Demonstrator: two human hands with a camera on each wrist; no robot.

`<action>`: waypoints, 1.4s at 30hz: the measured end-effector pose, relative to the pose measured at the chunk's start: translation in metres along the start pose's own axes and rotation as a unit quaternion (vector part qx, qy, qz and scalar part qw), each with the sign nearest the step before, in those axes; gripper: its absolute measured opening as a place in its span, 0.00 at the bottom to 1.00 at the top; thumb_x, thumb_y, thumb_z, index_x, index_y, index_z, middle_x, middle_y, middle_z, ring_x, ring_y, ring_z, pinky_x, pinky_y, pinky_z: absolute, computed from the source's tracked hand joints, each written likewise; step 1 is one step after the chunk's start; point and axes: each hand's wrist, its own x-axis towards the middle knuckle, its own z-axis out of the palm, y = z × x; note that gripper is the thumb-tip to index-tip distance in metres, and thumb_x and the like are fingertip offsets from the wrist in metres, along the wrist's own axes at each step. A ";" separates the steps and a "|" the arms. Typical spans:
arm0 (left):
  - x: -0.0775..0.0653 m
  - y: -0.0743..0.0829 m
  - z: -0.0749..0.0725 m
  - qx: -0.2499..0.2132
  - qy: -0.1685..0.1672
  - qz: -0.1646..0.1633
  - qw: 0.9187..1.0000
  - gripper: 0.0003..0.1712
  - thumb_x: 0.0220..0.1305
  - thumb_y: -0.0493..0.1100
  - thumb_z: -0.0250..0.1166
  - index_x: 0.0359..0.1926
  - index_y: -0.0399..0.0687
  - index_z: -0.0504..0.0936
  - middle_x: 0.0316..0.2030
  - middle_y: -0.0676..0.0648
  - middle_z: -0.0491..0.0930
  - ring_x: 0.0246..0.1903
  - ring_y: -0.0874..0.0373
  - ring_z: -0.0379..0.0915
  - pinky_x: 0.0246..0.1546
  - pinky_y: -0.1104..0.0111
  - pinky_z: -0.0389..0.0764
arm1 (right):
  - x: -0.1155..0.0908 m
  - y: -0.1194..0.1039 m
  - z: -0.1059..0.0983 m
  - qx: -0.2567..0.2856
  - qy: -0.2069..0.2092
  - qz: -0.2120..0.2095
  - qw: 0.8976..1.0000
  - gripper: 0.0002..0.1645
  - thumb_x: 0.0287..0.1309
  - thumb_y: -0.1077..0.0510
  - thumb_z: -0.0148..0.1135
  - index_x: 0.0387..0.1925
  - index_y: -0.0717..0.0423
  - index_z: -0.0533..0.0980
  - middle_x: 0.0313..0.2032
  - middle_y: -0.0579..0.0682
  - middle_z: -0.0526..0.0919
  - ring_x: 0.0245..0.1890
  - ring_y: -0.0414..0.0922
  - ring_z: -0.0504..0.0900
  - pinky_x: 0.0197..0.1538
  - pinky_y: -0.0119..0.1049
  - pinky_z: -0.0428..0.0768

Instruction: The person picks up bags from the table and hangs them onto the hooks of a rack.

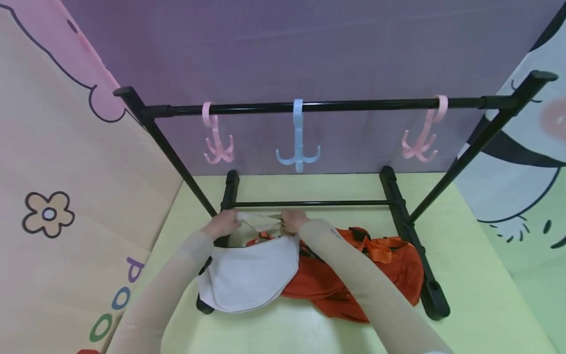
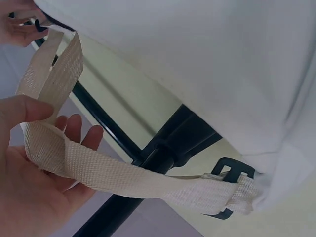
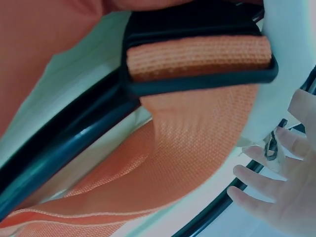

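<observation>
A white bag (image 1: 249, 275) with a beige webbing strap (image 2: 118, 170) lies in front of me. The strap, fixed to one end of the bag by a black buckle (image 2: 229, 185), is drawn out past its far edge. My left hand (image 1: 223, 223) holds this strap, thumb over it and fingers behind. At the strap's other end, my right hand (image 1: 294, 221) pinches it close to a small black buckle (image 3: 270, 148). An orange bag (image 1: 398, 265) lies to the right, partly under my right forearm. Its orange strap (image 3: 197, 133) hangs near the right wrist camera.
A black rack stands over the pale table (image 1: 305, 339), with a top bar (image 1: 362, 104) and a low bar (image 1: 309, 203). From the top bar hang a left pink hook (image 1: 217, 142), a blue hook (image 1: 298, 137) and a right pink hook (image 1: 423, 135). Printed curtains surround the table.
</observation>
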 end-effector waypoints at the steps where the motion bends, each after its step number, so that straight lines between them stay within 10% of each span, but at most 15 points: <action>1: -0.001 0.001 -0.002 -0.008 0.005 0.002 1.000 0.29 0.59 0.39 0.51 0.58 0.24 0.59 0.47 0.30 0.72 0.36 0.48 0.72 0.38 0.58 0.72 | 0.001 0.000 0.001 -0.007 0.008 -0.002 1.000 0.05 0.48 0.59 0.59 0.25 0.56 0.72 0.22 0.49 0.76 0.25 0.45 0.76 0.30 0.39 0.75; 10: -0.006 0.001 -0.014 -0.033 0.056 0.040 0.997 0.24 0.60 0.38 0.50 0.54 0.26 0.63 0.44 0.30 0.73 0.42 0.42 0.72 0.43 0.54 0.71 | 0.100 0.051 0.095 -0.032 0.123 -0.056 0.990 0.16 0.52 0.44 0.56 0.18 0.48 0.72 0.17 0.44 0.74 0.17 0.42 0.72 0.20 0.41 0.71; 21: -0.010 0.003 -0.025 -0.062 0.088 0.050 0.993 0.21 0.58 0.37 0.54 0.53 0.37 0.68 0.22 0.46 0.70 0.16 0.59 0.62 0.18 0.67 0.66 | -0.019 -0.012 -0.023 -0.043 0.110 -0.070 0.991 0.19 0.55 0.51 0.56 0.12 0.49 0.67 0.07 0.37 0.61 0.11 0.34 0.62 0.22 0.34 0.70; 37: -0.024 0.019 -0.048 -0.079 0.169 0.132 0.973 0.12 0.58 0.36 0.57 0.44 0.37 0.76 0.42 0.40 0.76 0.42 0.46 0.72 0.44 0.55 0.71 | -0.024 -0.021 -0.047 -0.079 0.107 -0.059 0.989 0.29 0.62 0.47 0.45 0.06 0.49 0.62 0.06 0.41 0.60 0.09 0.37 0.58 0.15 0.30 0.64; 42: -0.029 0.022 -0.055 -0.084 0.197 0.159 0.964 0.11 0.57 0.33 0.57 0.42 0.36 0.77 0.38 0.40 0.77 0.40 0.46 0.73 0.44 0.56 0.73 | -0.028 -0.021 -0.054 -0.069 0.128 -0.061 0.988 0.22 0.60 0.43 0.48 0.27 0.58 0.75 0.09 0.42 0.65 0.09 0.36 0.62 0.15 0.30 0.67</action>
